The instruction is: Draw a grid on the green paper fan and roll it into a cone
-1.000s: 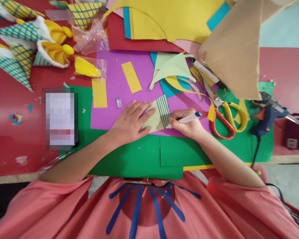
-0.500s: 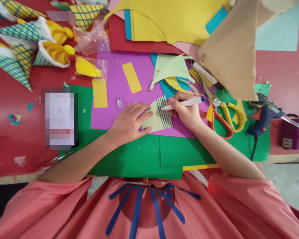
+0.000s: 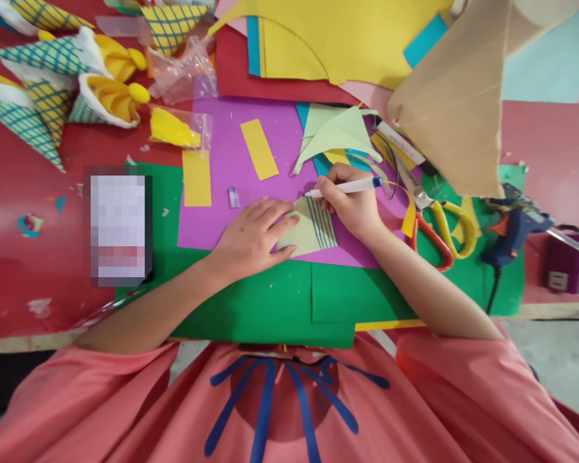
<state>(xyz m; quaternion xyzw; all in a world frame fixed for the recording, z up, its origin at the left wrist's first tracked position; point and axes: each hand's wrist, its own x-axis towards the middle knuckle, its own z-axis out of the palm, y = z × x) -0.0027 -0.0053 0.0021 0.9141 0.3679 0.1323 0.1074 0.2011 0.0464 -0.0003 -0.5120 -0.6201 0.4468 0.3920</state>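
A pale green foam piece with several blue lines drawn on it lies on a purple sheet. My left hand presses flat on the piece's left part, fingers stretched out. My right hand is closed round a white marker with a blue cap. The marker's tip rests at the top edge of the piece, just left of the drawn lines.
Red-and-yellow scissors and a blue glue gun lie to the right on green sheets. Yellow strips, paper scraps, a phone and checked paper cones sit left and behind. A brown cardboard cone is at the right.
My right hand moved the marker from the piece's lower right edge up and left to its top edge. My left hand has stayed pressed on the piece.
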